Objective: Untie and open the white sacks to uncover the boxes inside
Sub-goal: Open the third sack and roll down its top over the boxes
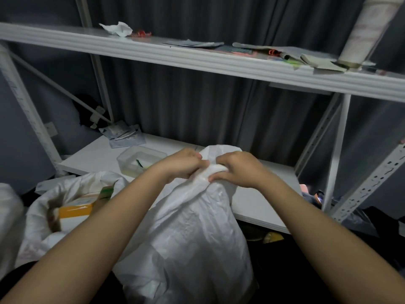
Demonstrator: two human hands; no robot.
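I look down at my two arms. They reach out in front of me to a big white sack (188,233) that stands right below me, in front of the low shelf (252,202).

My left hand (182,164) is closed tight on the bunched top of the sack. My right hand (235,168) is closed on the same bunched top, just beside the left one. My fingers (213,178) pinch the white cloth. The two hands almost touch. The top of the sack is twisted shut between them, and a loose flap sticks up behind my hands. I cannot see what is inside this sack.

To my left is a second white sack (54,207). Its mouth is open. Inside it I see a yellow box (75,210) and a bit of green card beside it.

On the low shelf behind my hands sits a clear plastic tub (140,160). Some flat packets (125,136) lie in the far corner. The high shelf (197,62) has papers and a crumpled tissue (117,29) on it. A roll (366,31) stands at its right end. Dark curtains (197,106) hang behind.
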